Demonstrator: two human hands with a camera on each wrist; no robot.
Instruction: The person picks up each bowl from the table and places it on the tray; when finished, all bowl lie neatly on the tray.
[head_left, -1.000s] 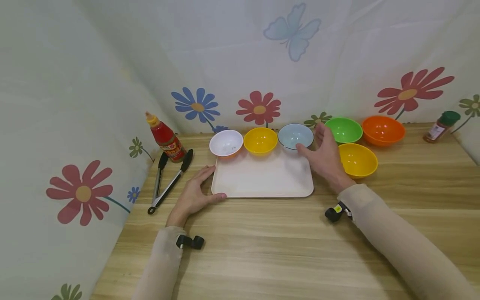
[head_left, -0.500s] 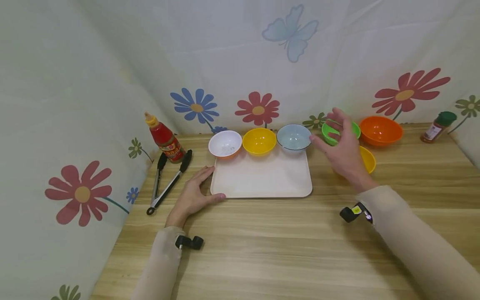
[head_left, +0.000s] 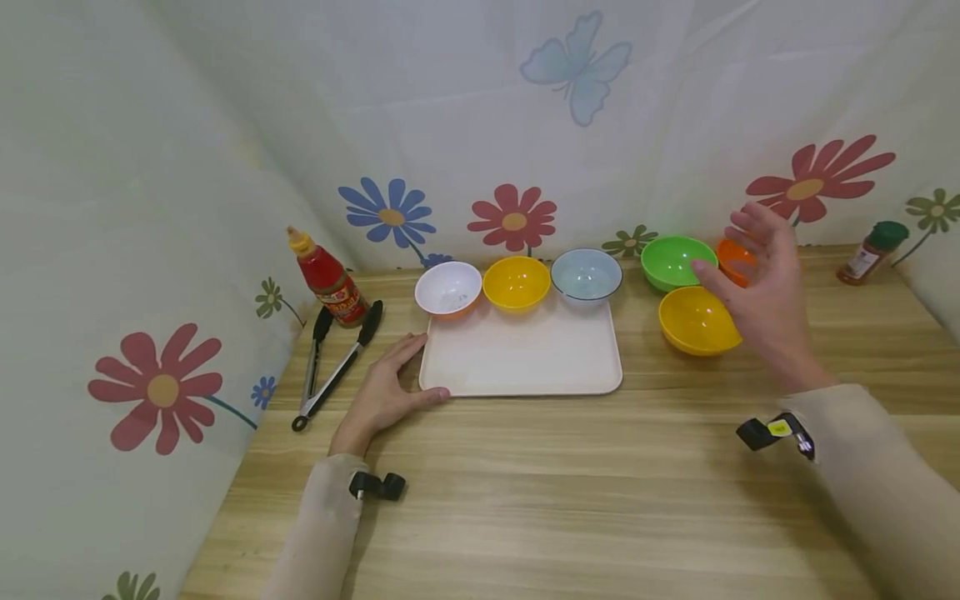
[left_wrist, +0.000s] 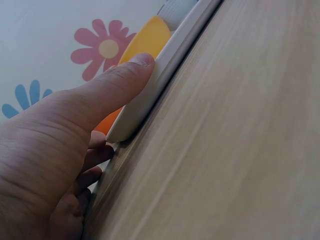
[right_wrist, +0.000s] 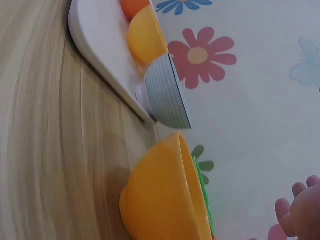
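Observation:
My left hand [head_left: 381, 396] rests at the near left corner of a white tray [head_left: 525, 367]. Its straight thumb touches the rim in the left wrist view, and the other fingers lie by the left side. Along the tray's back stand a white bowl with an orange outside [head_left: 448, 287], a yellow bowl [head_left: 517, 283] and a pale blue bowl [head_left: 587, 275]. Holding nothing, my right hand [head_left: 768, 300] is raised with spread fingers, partly covering an orange bowl [head_left: 731, 257]. Near it are a green bowl [head_left: 677, 262] and another yellow bowl [head_left: 697, 321].
A red sauce bottle [head_left: 330, 279] and open tongs [head_left: 333, 371] are left of the tray. At the far right stands a small green-capped spice jar [head_left: 872, 252]. A flowered cloth [head_left: 420, 108] hangs behind the wooden table [head_left: 540, 483].
My right hand has moved away from the pale blue bowl, rightward past the green and yellow bowls to the orange one. My left hand has stayed at the tray corner.

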